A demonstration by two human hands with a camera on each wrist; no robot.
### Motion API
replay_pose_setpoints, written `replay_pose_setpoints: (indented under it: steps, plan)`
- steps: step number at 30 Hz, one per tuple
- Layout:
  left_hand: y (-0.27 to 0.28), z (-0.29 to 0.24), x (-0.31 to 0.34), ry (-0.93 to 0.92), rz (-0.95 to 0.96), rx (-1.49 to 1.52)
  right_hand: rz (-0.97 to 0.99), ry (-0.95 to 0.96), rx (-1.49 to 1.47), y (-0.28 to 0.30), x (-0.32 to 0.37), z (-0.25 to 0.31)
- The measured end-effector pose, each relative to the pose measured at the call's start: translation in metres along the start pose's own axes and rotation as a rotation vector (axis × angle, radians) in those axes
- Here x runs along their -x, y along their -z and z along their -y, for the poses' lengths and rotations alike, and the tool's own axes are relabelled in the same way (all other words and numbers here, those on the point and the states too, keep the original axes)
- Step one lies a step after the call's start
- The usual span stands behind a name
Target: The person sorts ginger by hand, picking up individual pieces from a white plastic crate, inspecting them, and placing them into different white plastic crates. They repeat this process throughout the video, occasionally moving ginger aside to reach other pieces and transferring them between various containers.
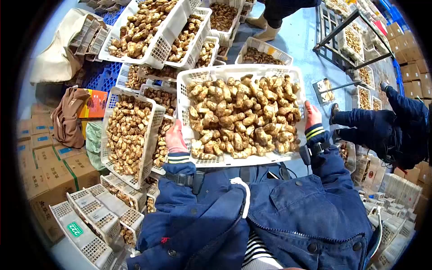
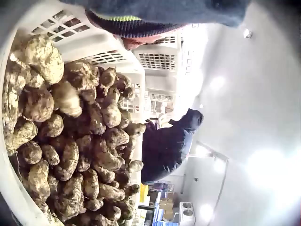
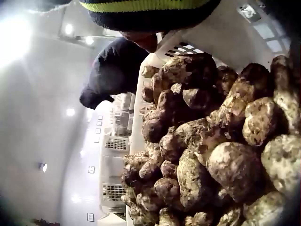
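Note:
A white plastic crate (image 1: 238, 72) with slotted walls is held in front of my body. It is heaped with stubby brown-and-cream mushrooms (image 1: 245, 117) that still carry dirt. My left hand (image 1: 176, 137) grips the crate's left side and my right hand (image 1: 313, 114) its right side, with part of the fingers hidden by the walls. From the left wrist, the mushrooms (image 2: 70, 160) fill the crate below its pale rim (image 2: 16, 197). Close up in the right wrist view, mushrooms (image 3: 233, 165) lie piled against the perforated wall.
Stacked crates of similar mushrooms stand left, one filled crate (image 1: 128, 135) close beside my left hand. Another crate (image 1: 265, 51) sits beyond mine. Cardboard boxes (image 1: 54, 168) line the far left. A black metal frame (image 1: 355, 18) and a person in dark clothes (image 1: 382, 119) are right.

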State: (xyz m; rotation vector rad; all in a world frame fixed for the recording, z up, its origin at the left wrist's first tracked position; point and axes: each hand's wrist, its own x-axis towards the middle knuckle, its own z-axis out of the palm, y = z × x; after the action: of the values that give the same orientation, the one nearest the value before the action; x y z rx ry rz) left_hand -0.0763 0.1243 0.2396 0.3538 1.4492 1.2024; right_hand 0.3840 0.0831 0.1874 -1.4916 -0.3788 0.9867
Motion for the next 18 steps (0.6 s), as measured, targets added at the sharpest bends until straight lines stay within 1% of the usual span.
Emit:
replay_pose_setpoints:
  steps: [1, 3, 4, 5, 7, 8, 9, 10, 11, 12, 13, 14, 15, 16, 17, 18]
  plan:
    - [0.013, 0.016, -0.011, -0.073, -0.047, -0.082, -0.036, -0.063, -0.027, 0.0, 0.005, -0.006]
    - [0.017, 0.022, -0.012, -0.075, -0.114, -0.061, -0.06, -0.084, -0.162, -0.003, 0.006, -0.012]
    - [0.02, 0.022, -0.015, -0.068, -0.027, 0.059, 0.029, -0.035, -0.113, 0.003, 0.009, -0.01]
    - [0.011, 0.01, -0.006, -0.083, -0.038, 0.066, 0.029, -0.031, -0.115, -0.001, 0.012, 0.002]
    - [0.0, -0.014, 0.011, -0.3, -0.053, 0.019, -0.004, 0.1, -0.096, -0.014, 0.019, 0.027]
    - [-0.015, -0.031, 0.031, -0.356, -0.123, 0.055, -0.036, 0.131, -0.157, -0.024, 0.027, 0.041]
    - [-0.009, -0.043, 0.032, -0.315, -0.093, -0.036, 0.016, 0.295, -0.119, -0.021, 0.021, 0.04]
    - [-0.005, -0.041, 0.025, -0.389, -0.077, 0.079, 0.063, 0.254, -0.245, -0.016, 0.018, 0.043]
    - [-0.002, -0.038, 0.015, -0.468, -0.064, 0.194, 0.112, 0.211, -0.375, -0.022, 0.023, 0.061]
    - [0.003, -0.04, 0.006, -0.4, 0.048, 0.286, 0.077, 0.273, -0.255, -0.037, 0.027, 0.078]
    - [0.034, -0.013, -0.047, -0.519, -0.027, -0.094, 0.038, 0.327, -0.129, -0.047, 0.03, 0.088]
    - [0.018, -0.022, -0.025, -0.339, -0.116, -0.093, 0.129, 0.323, -0.139, -0.039, 0.012, 0.079]
    - [-0.008, -0.037, -0.012, -0.18, -0.196, -0.073, 0.128, 0.242, -0.109, -0.032, -0.002, 0.072]
    - [0.053, 0.031, -0.114, -0.042, -0.13, 0.142, 0.097, 0.229, -0.113, -0.039, -0.006, 0.074]
    - [0.012, -0.008, -0.043, -0.108, 0.106, 0.277, 0.058, 0.185, -0.108, -0.041, 0.001, 0.066]
    - [-0.003, -0.018, -0.014, -0.158, -0.063, 0.017, 0.071, 0.183, -0.065, -0.027, -0.012, 0.044]
